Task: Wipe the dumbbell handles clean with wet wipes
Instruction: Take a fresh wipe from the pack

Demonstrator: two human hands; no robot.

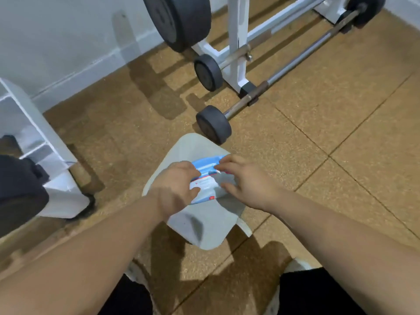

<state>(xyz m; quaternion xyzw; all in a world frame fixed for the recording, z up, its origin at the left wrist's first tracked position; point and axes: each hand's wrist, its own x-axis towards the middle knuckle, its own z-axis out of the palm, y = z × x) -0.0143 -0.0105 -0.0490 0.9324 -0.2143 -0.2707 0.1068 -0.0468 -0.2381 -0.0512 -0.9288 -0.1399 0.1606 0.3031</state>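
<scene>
Both hands work at the pack of wet wipes, which lies on a small white bench directly below the camera. The left hand grips the pack's left side, thumb low and fingers curled over the blue top strip. The right hand meets it from the other side, thumb against the pack's right edge and fingertips on that same blue strip, apparently pinching at the seal; motion blur hides whether a flap is lifted. No wipe is out yet, so the step in hand looks like opening the pack.

The nearest dumbbell lies on the cork floor just beyond the bench, its near plate close to the bench's far edge. Its long axis runs diagonally away, forward and to the right, so the bare metal handle stretches along the right hand's side and that hand seems the nearer one for wiping. A second dumbbell sits farther back, against the white rack
</scene>
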